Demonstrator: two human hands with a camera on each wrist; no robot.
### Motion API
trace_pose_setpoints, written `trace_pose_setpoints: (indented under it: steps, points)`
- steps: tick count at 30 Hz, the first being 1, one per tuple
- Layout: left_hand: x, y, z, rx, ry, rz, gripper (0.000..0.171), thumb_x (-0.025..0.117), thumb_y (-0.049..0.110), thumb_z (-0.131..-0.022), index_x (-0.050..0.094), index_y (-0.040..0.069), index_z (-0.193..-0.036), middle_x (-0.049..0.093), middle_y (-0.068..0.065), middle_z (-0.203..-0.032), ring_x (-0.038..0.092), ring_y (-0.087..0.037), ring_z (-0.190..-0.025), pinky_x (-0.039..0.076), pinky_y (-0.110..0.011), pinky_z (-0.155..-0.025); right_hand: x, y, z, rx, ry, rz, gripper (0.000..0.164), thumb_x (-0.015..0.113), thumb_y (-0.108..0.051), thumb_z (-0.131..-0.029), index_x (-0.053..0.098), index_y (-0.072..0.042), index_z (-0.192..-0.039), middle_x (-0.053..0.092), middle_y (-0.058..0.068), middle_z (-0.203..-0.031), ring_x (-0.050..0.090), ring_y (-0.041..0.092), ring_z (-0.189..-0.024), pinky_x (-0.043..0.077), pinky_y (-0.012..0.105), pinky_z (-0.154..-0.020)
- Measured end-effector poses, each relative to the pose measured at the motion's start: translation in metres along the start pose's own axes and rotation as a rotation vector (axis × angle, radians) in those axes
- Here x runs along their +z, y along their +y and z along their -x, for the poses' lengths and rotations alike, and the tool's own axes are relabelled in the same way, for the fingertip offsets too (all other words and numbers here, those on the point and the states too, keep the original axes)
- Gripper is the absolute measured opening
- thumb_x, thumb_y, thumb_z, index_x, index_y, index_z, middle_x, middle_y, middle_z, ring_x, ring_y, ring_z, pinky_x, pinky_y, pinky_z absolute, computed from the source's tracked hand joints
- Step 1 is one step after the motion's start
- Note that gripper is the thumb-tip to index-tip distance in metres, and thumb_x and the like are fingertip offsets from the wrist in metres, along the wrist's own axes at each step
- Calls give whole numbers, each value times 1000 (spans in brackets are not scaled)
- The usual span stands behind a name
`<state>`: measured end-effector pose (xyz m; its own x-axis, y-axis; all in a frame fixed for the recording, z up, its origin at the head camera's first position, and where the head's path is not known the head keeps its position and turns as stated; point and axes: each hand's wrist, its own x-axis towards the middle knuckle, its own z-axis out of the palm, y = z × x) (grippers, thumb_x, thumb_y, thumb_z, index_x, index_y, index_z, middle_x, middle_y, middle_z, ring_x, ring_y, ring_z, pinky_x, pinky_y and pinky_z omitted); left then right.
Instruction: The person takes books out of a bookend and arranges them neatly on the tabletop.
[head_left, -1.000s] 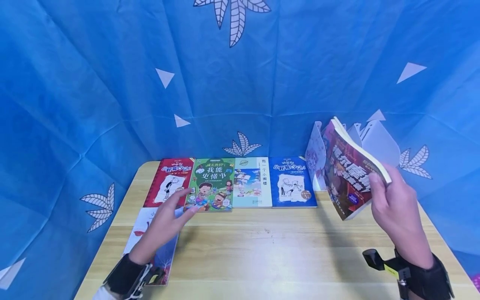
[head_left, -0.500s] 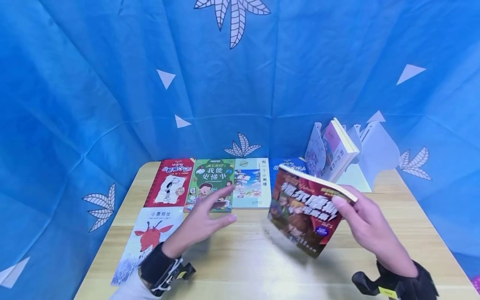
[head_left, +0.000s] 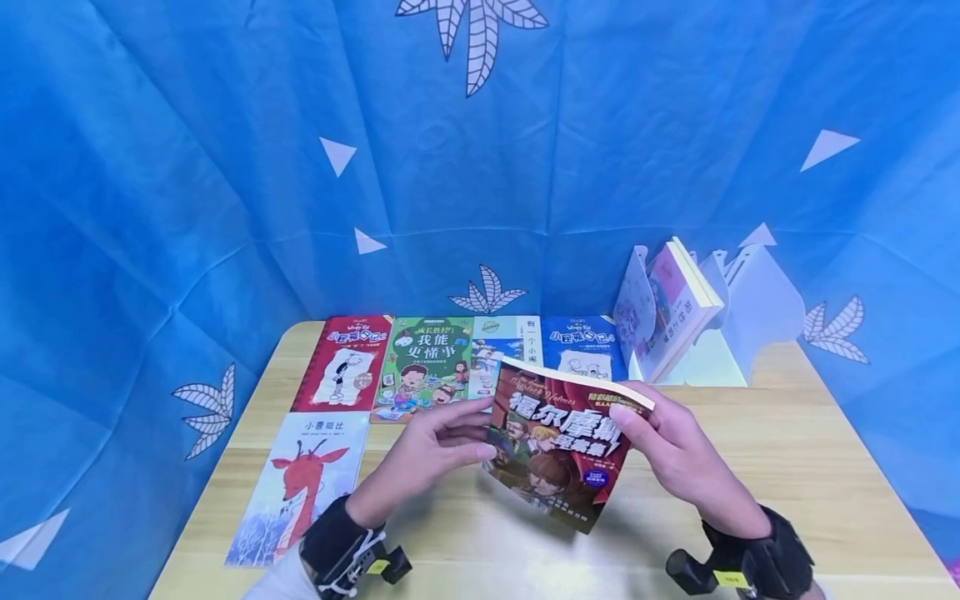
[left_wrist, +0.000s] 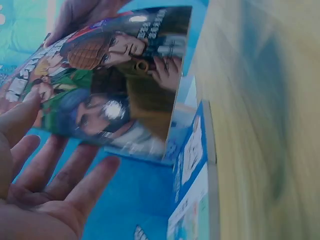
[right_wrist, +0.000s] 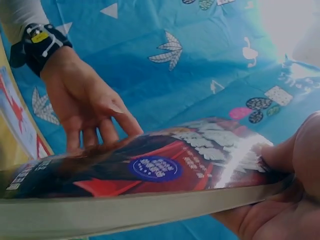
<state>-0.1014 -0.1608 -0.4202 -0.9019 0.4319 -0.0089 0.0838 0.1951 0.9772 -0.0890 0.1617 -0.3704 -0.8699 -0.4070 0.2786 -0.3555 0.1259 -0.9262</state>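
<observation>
Beyond the left hand [head_left: 427,454] and right hand [head_left: 690,458], a patterned blue cloth [head_left: 480,158] is hanging. Under both hands, a light wood table [head_left: 795,450] is spreading out. Beyond the right hand, a white rack [head_left: 767,304] is standing, a pink-covered book [head_left: 675,312] leaning inside it. Left of the left hand, a deer-cover book [head_left: 296,492] is lying flat. Beyond the left hand, a red book [head_left: 341,367] and a green book [head_left: 427,354] are lying side by side; a pale book [head_left: 506,327] and a blue book [head_left: 581,342] are continuing the row rightward, both partly hidden. Between the hands, above the table, a dark red-brown book [head_left: 558,450] is hanging tilted, front cover up. Right hand is grasping its upper right corner, thumb on the cover. Left hand is hovering ungripped at its left edge, fingers loosely extended; can't tell if touching. Both wrists are wearing black straps [head_left: 330,533].
</observation>
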Motion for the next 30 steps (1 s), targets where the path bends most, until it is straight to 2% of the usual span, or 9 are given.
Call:
trace_pose_setpoints:
  steps: [4, 6, 8, 9, 12, 15, 20, 27, 30]
  points:
    - [6, -1, 0, 11, 7, -33, 34, 77, 21, -93, 68, 1, -119, 71, -12, -98, 65, -3, -84, 58, -19, -76, 8, 3, -5, 14, -49, -76, 32, 39, -3, -110, 49, 16, -134, 70, -17, -116, 71, 7, -101, 65, 28, -83]
    - [7, -2, 1, 28, 13, -62, 20, 75, 21, -95, 64, 4, -98, 56, -3, -77, 53, -1, -70, 51, -19, -65, 12, 5, -7, 30, -62, -99, 32, 39, -5, -111, 48, 16, -134, 71, -11, -116, 72, 8, -102, 65, 29, -84]
    - [6, -3, 3, 29, 39, -92, 24, 74, 23, -97, 57, 8, -87, 39, 3, -72, 42, -4, -64, 41, -20, -60, 15, 7, -8, 61, -62, -86, 33, 40, -7, -111, 49, 13, -136, 71, 0, -119, 71, 7, -103, 64, 28, -85]
    - [6, -4, 4, 23, 49, -94, 24, 73, 24, -97, 56, 10, -87, 39, 3, -71, 42, -5, -64, 42, -21, -61, 16, 8, -9, 80, -58, -81, 33, 41, -8, -111, 50, 12, -136, 71, 6, -120, 71, 7, -102, 64, 28, -85]
    - [2, -7, 9, -18, 73, -97, 15, 71, 29, -99, 66, 15, -100, 61, 4, -79, 55, -6, -69, 51, -22, -69, 19, 10, -11, 153, -43, -45, 34, 47, -14, -110, 53, 5, -138, 66, 22, -125, 71, 9, -103, 63, 27, -86]
    - [-3, -12, 15, -70, 82, -78, 31, 70, 33, -100, 68, 17, -126, 76, 2, -91, 64, -8, -73, 58, -25, -76, 21, 13, -12, 214, -34, -27, 36, 53, -19, -109, 56, -2, -141, 61, 26, -133, 71, 12, -104, 63, 28, -88]
    - [-12, -23, 23, -190, 121, -20, 51, 72, 38, -98, 61, 14, -141, 69, -1, -76, 66, -10, -70, 59, -25, -82, 20, 21, -13, 237, -26, -36, 40, 54, -19, -109, 54, -2, -145, 64, 27, -136, 74, 14, -108, 64, 32, -92]
    - [-31, -44, 38, -294, 191, 169, 56, 71, 30, -99, 55, 5, -146, 80, -14, -109, 80, -25, -95, 65, -34, -85, 9, 27, -11, 251, 21, -7, 41, 51, -27, -110, 53, -5, -145, 67, 19, -140, 72, 10, -118, 58, 22, -99]
    - [-36, -52, 46, -343, 255, 194, 54, 71, 22, -98, 55, 3, -147, 77, -4, -82, 77, -16, -79, 64, -28, -82, 2, 29, -10, 244, 57, -6, 43, 45, -28, -113, 53, 0, -145, 65, 23, -140, 71, 6, -117, 56, 18, -100]
